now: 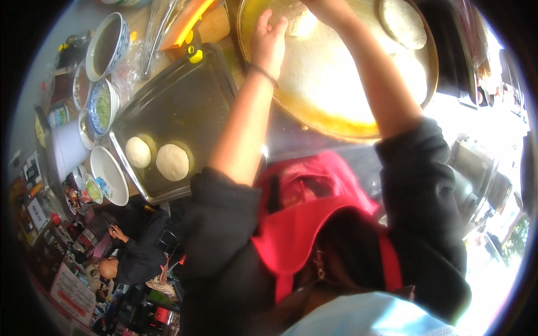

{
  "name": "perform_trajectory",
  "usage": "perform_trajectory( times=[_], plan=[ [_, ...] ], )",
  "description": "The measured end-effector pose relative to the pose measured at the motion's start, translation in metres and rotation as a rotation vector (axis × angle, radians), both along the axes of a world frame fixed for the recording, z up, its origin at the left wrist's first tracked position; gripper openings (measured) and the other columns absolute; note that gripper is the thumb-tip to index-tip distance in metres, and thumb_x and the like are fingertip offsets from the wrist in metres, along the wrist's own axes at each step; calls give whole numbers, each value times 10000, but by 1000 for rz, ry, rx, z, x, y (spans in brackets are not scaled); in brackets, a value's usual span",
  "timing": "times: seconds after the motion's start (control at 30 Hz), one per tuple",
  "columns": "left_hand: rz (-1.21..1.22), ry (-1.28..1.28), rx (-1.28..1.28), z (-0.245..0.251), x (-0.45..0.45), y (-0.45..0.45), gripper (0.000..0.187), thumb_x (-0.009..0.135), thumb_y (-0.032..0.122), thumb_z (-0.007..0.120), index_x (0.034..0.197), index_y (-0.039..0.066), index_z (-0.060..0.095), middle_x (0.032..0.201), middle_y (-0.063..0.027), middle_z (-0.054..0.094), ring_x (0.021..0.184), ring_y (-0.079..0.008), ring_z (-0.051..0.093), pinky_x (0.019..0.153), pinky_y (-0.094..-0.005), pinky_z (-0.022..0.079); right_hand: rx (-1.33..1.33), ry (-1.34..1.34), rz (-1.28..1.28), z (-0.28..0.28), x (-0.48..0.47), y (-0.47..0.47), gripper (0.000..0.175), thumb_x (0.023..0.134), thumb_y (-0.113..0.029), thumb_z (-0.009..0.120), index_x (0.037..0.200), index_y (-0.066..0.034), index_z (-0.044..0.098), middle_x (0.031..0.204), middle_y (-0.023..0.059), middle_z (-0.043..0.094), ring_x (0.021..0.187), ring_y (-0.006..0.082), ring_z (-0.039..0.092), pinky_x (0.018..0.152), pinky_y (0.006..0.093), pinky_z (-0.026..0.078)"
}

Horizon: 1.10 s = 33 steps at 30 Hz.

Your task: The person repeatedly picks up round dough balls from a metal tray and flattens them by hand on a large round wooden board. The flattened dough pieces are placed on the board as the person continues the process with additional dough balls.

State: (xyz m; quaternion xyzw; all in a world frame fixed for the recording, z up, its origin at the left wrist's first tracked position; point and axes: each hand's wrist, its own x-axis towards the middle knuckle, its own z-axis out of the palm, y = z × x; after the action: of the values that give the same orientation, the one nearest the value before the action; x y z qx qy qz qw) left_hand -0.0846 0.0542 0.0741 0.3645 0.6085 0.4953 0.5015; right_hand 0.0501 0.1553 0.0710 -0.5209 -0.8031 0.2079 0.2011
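Observation:
My left hand is over the left part of a large round griddle pan, its fingers apart and nothing seen in them. Close by, at the top edge, my right hand reaches across the pan, with its fingertips cut off by the frame. A pale flat dough piece lies between and below the hands. Another flat dough round rests at the pan's upper right; glare washes out much of the surface. Left of my forearm, an oiled metal tray holds a smaller dough ball and a flatter one.
Left of the tray stand a bowl of dark liquid, a bowl of chopped greens and a white dish. Metal tongs and a yellow-and-black handle lie beyond it. A person is at lower left.

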Motion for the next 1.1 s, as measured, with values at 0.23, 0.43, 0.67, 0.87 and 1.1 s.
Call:
perform_trajectory(
  times=[0.23,0.43,0.67,0.87,1.1],
  plan=[
    [-159,-154,171,22,-25,-116,389,923,58,520,1298,-20,449,1347,-130,456,1241,-230,444,1020,-342,380,325,-15,71,-33,-35,-17,398,893,-259,515,1207,-15,524,1255,226,508,1203,372,441,1037,455,316],
    [-62,-274,-6,26,-43,-167,330,936,28,477,1263,-21,475,1362,-143,441,1213,-208,470,989,-351,419,286,-156,-94,-59,-69,-7,546,893,-378,506,1294,-11,451,1351,200,432,1309,349,320,1095,464,217],
    [-58,-325,35,19,-59,-174,317,951,60,469,1256,-25,478,1327,-138,478,1199,-212,484,963,-352,439,231,-307,-83,-64,-85,14,535,920,-385,434,1335,-48,425,1389,153,413,1332,308,301,1100,475,196],
    [-75,-376,20,19,-60,-172,319,955,68,465,1262,-20,475,1314,-129,494,1190,-209,494,959,-346,439,243,-299,-2,-71,-83,4,506,922,-366,415,1336,-78,442,1399,139,406,1330,309,307,1095,487,196],
    [-144,-376,-8,21,-56,-181,333,953,74,471,1275,-13,464,1319,-112,493,1195,-196,488,966,-338,429,235,-278,-73,-79,-83,-5,522,913,-376,422,1342,-79,429,1408,136,392,1350,329,263,1090,522,181]
  ],
)
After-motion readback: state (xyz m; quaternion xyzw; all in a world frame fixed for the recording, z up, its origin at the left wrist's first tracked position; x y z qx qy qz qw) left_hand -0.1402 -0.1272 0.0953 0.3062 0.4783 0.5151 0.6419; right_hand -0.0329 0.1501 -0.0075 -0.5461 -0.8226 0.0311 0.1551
